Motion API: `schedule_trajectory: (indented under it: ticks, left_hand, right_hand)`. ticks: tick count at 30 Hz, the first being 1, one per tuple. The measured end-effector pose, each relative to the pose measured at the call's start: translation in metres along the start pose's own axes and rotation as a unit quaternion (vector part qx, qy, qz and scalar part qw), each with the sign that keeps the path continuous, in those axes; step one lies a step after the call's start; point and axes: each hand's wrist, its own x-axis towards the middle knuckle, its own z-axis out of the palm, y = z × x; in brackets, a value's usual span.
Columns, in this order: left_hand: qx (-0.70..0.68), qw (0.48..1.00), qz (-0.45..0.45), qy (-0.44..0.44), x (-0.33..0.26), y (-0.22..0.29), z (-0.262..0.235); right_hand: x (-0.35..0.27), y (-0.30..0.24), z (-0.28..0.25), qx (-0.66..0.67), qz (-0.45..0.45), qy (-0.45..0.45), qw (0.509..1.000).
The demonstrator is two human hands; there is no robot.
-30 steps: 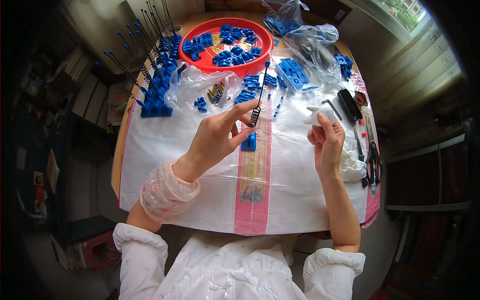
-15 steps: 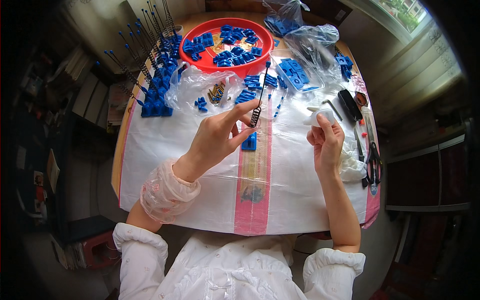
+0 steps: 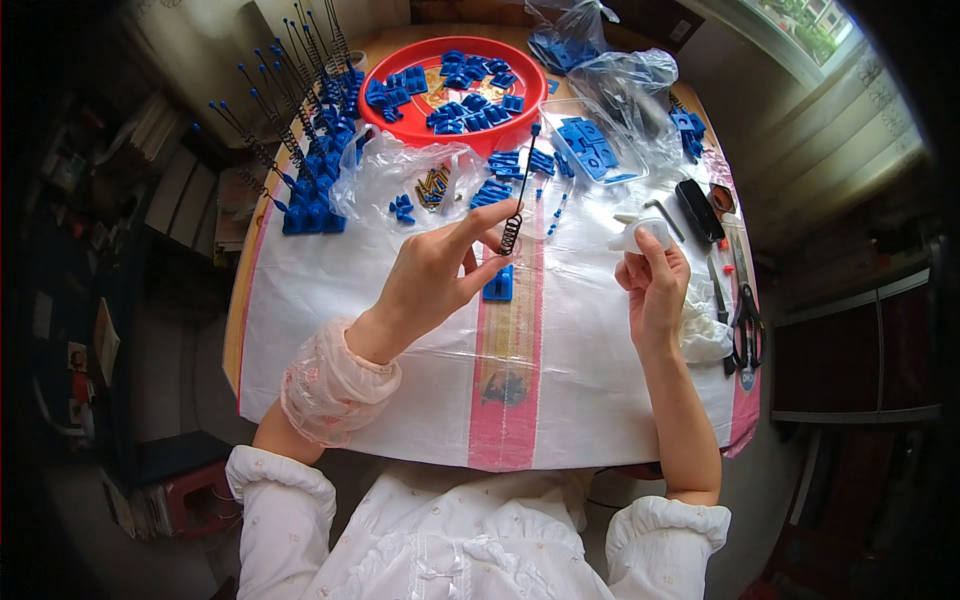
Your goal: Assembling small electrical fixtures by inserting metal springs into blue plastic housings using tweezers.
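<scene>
My left hand (image 3: pixel 425 275) pinches a black coil spring (image 3: pixel 510 237) between thumb and fingers. From its top a thin straight rod rises to a small blue tip (image 3: pixel 536 130). Just below the fingertips a blue plastic base (image 3: pixel 498 286) rests on the sheet; whether the spring touches it I cannot tell. Over to the right, my right hand (image 3: pixel 655 290) is closed round a small whitish translucent squeeze bottle (image 3: pixel 648 234), its narrow end turned left and apart from the spring. The palm hides part of the bottle.
A red tray (image 3: pixel 375 118) of blue parts stands at the back, a clear box (image 3: pixel 625 178) beside it. Finished-looking spring stands (image 3: pixel 315 190) crowd the left. Brass screws (image 3: pixel 433 187) lie on a plastic bag. Scissors (image 3: pixel 746 330) and a hex key (image 3: pixel 665 217) lie right.
My right hand has shifted very slightly and turned the squeeze bottle, so its narrow end shows more plainly. The left hand and spring have stayed put.
</scene>
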Motion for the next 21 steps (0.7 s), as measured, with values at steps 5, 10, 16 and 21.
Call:
schedule_trajectory:
  ticks: [5, 10, 16, 21]
  left_hand:
    - [-0.003, 1.000, 0.001, 0.000, 0.000, 0.001, 0.000]
    - [-0.004, 1.000, -0.001, 0.002, 0.000, 0.001, 0.000]
    - [-0.002, 1.000, 0.003, 0.004, 0.000, 0.002, 0.000]
    - [0.001, 1.000, 0.004, 0.002, 0.000, 0.001, -0.001]
  right_hand:
    - [0.000, -0.001, 0.001, 0.003, 0.003, 0.001, 1.000]
    - [0.000, -0.005, -0.001, 0.022, 0.010, 0.016, 1.000]
    - [0.001, -0.015, -0.008, 0.044, 0.032, 0.049, 0.997]
    - [0.006, -0.033, -0.016, 0.102, 0.076, 0.074, 0.989]
